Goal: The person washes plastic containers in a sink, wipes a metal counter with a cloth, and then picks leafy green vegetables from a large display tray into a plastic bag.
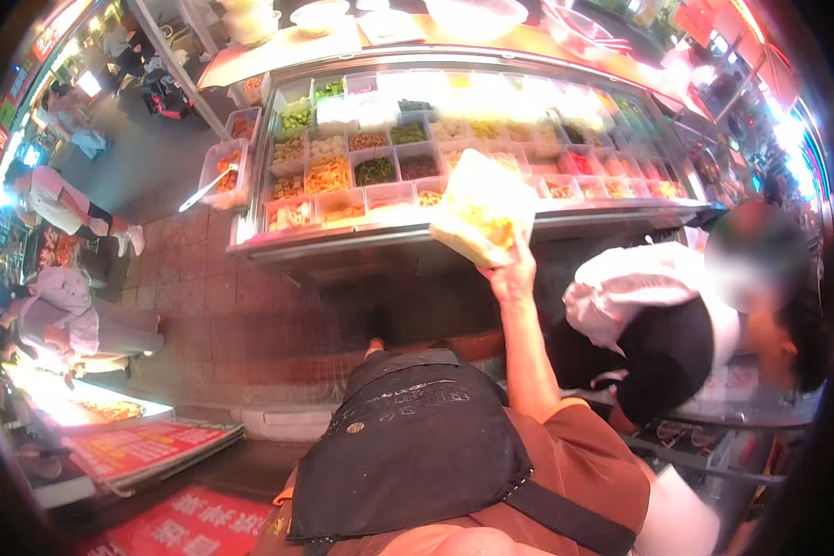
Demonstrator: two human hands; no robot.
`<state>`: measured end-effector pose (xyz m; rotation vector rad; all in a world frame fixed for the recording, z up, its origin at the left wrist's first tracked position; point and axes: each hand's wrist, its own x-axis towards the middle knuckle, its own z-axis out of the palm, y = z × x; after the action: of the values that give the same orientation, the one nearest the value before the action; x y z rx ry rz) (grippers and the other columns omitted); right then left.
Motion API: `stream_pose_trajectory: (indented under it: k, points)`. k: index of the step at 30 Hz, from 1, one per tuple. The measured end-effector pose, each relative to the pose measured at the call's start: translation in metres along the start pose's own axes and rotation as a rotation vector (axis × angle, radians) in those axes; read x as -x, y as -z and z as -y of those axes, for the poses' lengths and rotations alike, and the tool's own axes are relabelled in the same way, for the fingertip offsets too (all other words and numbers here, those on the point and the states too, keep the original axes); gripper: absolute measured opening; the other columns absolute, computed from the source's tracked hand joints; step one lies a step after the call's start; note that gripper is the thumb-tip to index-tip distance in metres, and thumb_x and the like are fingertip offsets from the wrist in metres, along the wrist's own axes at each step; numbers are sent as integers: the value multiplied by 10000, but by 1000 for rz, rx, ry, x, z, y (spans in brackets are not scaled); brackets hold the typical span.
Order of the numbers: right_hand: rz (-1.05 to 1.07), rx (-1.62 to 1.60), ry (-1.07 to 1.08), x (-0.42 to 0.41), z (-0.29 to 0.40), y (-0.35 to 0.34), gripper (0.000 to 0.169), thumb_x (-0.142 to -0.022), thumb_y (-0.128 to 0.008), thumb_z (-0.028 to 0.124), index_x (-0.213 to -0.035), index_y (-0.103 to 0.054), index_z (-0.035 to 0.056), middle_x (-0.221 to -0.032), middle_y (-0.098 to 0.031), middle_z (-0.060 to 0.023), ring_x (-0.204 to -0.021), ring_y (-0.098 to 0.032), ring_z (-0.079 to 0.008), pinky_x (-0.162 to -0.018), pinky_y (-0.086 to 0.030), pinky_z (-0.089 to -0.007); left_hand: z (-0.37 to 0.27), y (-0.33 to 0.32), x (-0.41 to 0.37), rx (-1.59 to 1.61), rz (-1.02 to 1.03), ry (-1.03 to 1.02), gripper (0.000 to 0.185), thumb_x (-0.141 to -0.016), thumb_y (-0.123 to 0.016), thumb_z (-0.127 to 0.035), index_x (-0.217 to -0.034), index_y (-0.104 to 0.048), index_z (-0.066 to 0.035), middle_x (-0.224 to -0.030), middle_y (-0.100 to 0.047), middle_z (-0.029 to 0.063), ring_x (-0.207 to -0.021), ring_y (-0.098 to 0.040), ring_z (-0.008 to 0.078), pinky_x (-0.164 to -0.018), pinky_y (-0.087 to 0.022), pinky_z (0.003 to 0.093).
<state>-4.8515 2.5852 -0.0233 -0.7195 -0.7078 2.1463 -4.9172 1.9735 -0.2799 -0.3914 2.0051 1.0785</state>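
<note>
My right hand (513,270) reaches forward and grips the near edge of a pale open food container (464,184). Yellowish food (483,221) lies in its near part; glare washes out the rest. The container is held above the front rim of a lit food display case (570,217), hiding some of its tubs. Rows of clear plastic tubs fill the case, among them yellow strips (328,175), chopped greens (374,170) and red pieces (581,163). My left hand is out of view. A black apron (410,445) covers my front.
At the case's left end, a plastic tub (215,156) holds a white-handled utensil (207,189). Bowls (320,15) stand on the upper shelf (396,43). Close on my right, a person (657,326) bends over. Other people (76,320) stand at left near a lit stall counter (87,406).
</note>
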Motion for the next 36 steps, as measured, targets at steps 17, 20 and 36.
stream_pose_trajectory:
  k: [17,20,36]
  points:
    - [-214,273,158,-346,137,176,658,-981,-659,441,-1531,-458,141,-1477,-565,-106,-1283,-587,-338,-942,-534,-515,-329,-171,-174,-13,118,-129,156,-1013,-635,-170,-987,-709,-34,-860,-716,50,-781,-672,139,-708,-544,297]
    - [-187,446,53,-422,186,241,722,-954,-700,467,-1555,-444,159,-1486,-559,-91,-1311,-574,-302,-946,-531,-486,-346,-239,-152,114,34,43,173,-1032,-644,-218,-1070,-695,-57,-888,-719,44,-785,-678,138,-645,-521,298]
    - [-157,600,-341,-619,246,410,698,-918,-735,436,-1519,-500,171,-1492,-558,-33,-1383,-491,-251,-1114,-409,-523,-429,-343,-46,-188,67,151,170,-1024,-638,-135,-1143,-690,-25,-927,-681,-5,-841,-619,112,-790,-520,282]
